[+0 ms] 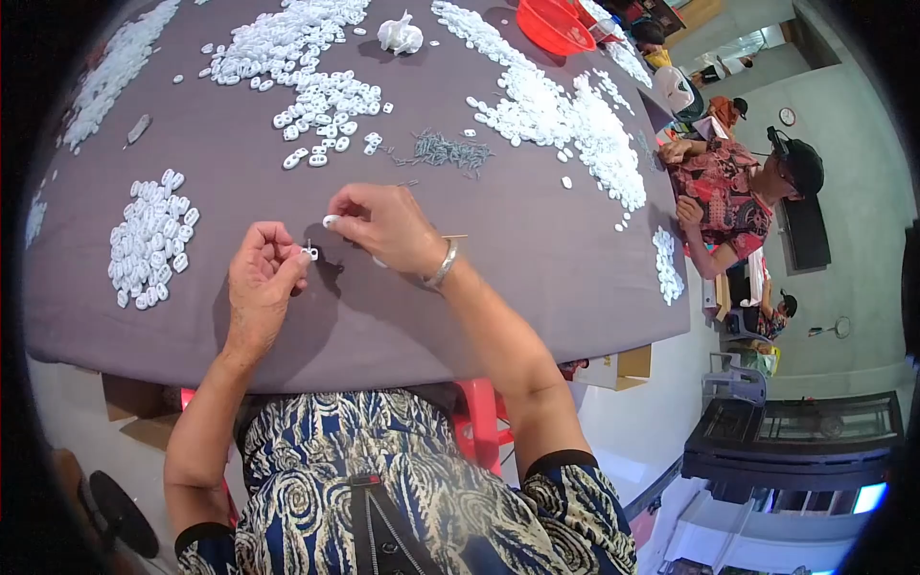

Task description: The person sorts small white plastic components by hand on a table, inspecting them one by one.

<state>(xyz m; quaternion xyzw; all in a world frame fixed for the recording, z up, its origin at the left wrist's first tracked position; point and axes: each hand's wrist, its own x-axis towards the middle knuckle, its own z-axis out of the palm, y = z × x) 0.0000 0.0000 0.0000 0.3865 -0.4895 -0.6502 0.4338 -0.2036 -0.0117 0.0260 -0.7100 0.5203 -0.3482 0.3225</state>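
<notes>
My left hand (259, 273) pinches a small white plastic piece with holes (310, 253) between thumb and fingertips. A thin pin or screw seems to stick up from it. Just beyond and to the right, my right hand (395, 225) grips a small round white plastic piece (330, 221) at its fingertips. The two pieces are close but apart, above the dark tablecloth (422, 331). Left of my left hand lies a heap of white two-holed pieces (151, 240). Past my right hand is a loose pile of small grey screws (446, 151).
More white two-holed pieces (331, 103) spread at the far middle, and small white pieces (537, 105) at the far right. A crumpled white bag (401, 35) and a red basin (554, 27) stand at the back. Another person (733, 192) sits at the table's right edge.
</notes>
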